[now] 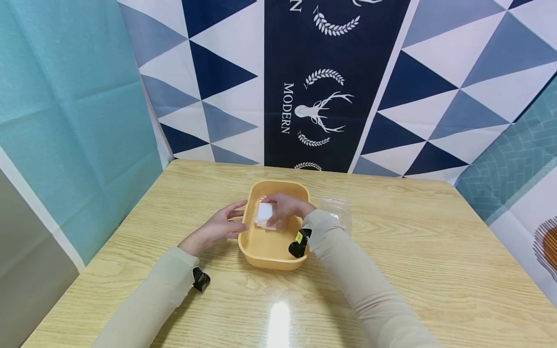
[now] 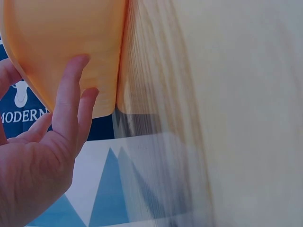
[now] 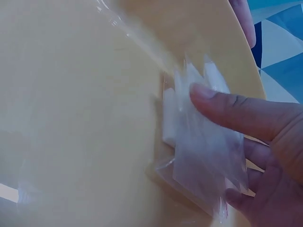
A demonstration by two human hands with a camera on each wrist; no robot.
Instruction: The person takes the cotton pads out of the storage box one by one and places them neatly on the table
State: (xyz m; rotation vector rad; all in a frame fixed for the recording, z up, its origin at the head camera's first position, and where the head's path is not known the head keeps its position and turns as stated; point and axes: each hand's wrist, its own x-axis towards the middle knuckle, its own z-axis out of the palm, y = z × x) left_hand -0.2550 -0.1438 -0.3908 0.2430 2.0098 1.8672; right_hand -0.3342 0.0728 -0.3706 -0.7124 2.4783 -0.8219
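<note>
In the head view, a yellow-orange plastic tub point(image 1: 265, 248) stands on the wooden table. My left hand point(image 1: 216, 226) holds its left wall, thumb over the rim and other fingers outside; two fingertips touch the outer wall point(image 2: 42, 28) in the left wrist view. My right hand point(image 1: 285, 209) reaches inside and grips a bunch of small clear plastic bags point(image 1: 265, 211) with white pieces in them. Seen from the right wrist, the thumb presses on the near face of the bags point(image 3: 199, 146), with the other fingers partly hidden behind.
A flat clear zip bag point(image 1: 341, 210) lies on the table point(image 1: 417, 246) just right of the tub, partly behind the right sleeve. Patterned cloth point(image 1: 226, 72) hangs along the table's back edge, and teal cloth point(image 1: 78, 96) hangs at the left.
</note>
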